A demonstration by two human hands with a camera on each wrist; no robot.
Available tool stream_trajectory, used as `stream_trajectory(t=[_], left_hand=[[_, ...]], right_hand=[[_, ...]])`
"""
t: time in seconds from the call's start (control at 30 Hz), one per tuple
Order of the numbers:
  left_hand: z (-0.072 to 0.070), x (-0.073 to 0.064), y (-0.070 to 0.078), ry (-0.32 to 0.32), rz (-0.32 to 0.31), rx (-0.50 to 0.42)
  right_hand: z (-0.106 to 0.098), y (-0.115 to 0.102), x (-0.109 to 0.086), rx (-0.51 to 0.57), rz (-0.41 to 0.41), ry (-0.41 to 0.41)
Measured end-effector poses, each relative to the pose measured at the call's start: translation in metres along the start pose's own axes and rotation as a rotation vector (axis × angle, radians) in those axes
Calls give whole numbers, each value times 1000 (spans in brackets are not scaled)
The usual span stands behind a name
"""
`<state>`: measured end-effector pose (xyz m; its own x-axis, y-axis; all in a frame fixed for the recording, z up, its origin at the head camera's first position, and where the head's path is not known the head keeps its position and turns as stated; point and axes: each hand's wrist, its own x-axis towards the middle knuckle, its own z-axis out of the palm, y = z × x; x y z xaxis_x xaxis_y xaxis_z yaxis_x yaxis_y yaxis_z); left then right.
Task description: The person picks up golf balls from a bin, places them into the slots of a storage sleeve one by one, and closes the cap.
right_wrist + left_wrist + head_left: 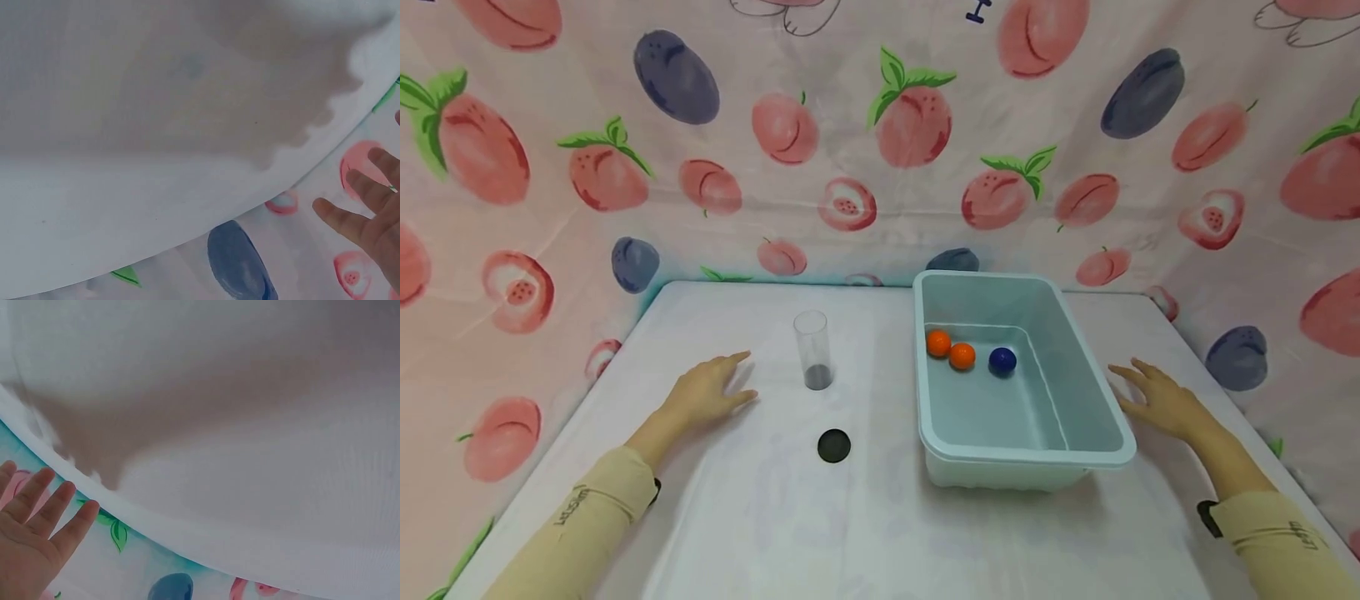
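Note:
My left hand (706, 392) hovers over the left part of the table, fingers spread and holding nothing. A clear, tall cylinder like a drinking glass (813, 350) stands upright just right of it. In front of the glass lies a flat black disc (833, 446). At the far right, my right hand (1161, 402) is spread beside the right wall of a pale blue plastic basin (1030, 456), fingertips close to its rim. Inside the basin are an orange ball (938, 342), a second orange ball (962, 357) and a dark blue ball (1002, 362). Both wrist views show extended fingers with nothing held.
A white cloth covers the table (760, 517). Behind and around it hangs a pink curtain (880, 217) printed with peaches and plums. The basin's high walls stand between the balls and my right hand.

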<state>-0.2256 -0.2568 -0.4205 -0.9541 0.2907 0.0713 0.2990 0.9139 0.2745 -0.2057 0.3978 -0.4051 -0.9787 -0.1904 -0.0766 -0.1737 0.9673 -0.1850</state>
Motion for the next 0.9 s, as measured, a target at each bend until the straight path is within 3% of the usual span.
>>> stream_trajectory(t=[0.17, 0.5, 0.7, 0.9], left_hand=[[-4, 4, 3, 10, -15, 10], [-5, 7, 10, 50, -34, 1], [-5, 11, 17, 78, -46, -40], [-3, 13, 24, 53, -64, -104]], right_hand=[[-1, -1, -2, 14, 2, -24], [-8, -5, -3, 46, 10, 12], [-16, -10, -4, 46, 3, 28], [-20, -18, -6, 50, 0, 48]])
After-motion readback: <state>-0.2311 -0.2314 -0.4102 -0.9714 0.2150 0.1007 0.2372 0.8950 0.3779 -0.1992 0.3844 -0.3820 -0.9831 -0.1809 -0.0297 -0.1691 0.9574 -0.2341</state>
